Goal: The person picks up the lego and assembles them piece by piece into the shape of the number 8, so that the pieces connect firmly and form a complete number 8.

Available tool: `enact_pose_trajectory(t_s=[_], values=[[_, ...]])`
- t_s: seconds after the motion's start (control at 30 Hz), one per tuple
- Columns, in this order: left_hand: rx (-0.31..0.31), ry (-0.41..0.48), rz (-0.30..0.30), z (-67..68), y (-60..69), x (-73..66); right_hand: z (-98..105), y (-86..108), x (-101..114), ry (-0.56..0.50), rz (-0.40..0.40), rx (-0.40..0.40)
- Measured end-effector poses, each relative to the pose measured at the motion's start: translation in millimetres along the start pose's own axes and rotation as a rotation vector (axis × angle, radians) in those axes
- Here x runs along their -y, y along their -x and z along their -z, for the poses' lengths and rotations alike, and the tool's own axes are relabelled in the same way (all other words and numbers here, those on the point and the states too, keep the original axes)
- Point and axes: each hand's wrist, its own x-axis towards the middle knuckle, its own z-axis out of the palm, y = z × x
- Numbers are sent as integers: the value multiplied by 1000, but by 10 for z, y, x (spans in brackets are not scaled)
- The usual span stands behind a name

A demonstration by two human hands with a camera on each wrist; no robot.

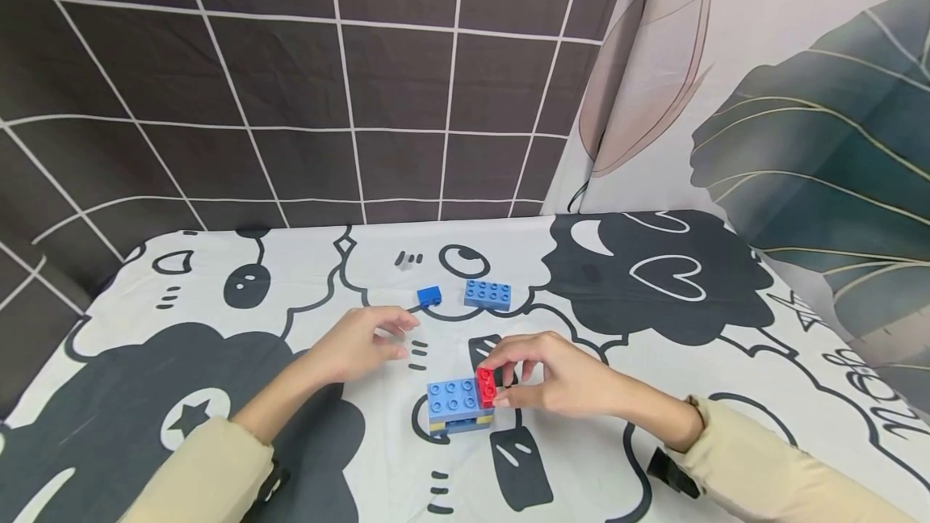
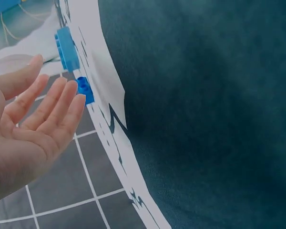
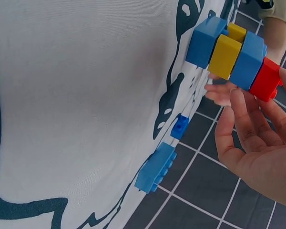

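A stack of toy building blocks [image 1: 452,402] stands on the patterned cloth, with light blue blocks above and below and yellow ones between them. On its top right end sits a red block [image 1: 486,387], pinched between the thumb and fingers of my right hand [image 1: 563,374]. The right wrist view shows the yellow block [image 3: 225,56] sandwiched between blue ones and the red block [image 3: 265,80] at the fingertips. My left hand [image 1: 363,343] hovers left of the stack, fingers loosely bent, holding nothing. In the left wrist view its palm [image 2: 33,119] faces up with the fingers apart.
Behind the hands lie a small dark blue block [image 1: 429,296] and a longer light blue block [image 1: 488,294]. The cloth [image 1: 407,474] covers the table in black-and-white drawings. A dark grid-patterned curtain [image 1: 291,79] hangs at the back, a leaf-print one [image 1: 821,144] on the right.
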Motion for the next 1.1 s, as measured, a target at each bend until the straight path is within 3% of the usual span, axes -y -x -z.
enact_pose_trajectory(t_s=[0.13,0.3,0.57,0.83,1.1], values=[[-28,-30,-3,3,-73,47,-2,1,4,0,-6,-1],[-62,-44,46,-7,-173,66,-6,0,0,-3,-7,-1],[-59,-58,113,-18,-324,69,-7,1,4,-8,-6,-1],[-56,-137,93,-43,-438,81,-6,3,6,-3,-12,-1],[-57,-152,71,-53,-513,95,-6,1,6,-8,-17,1]])
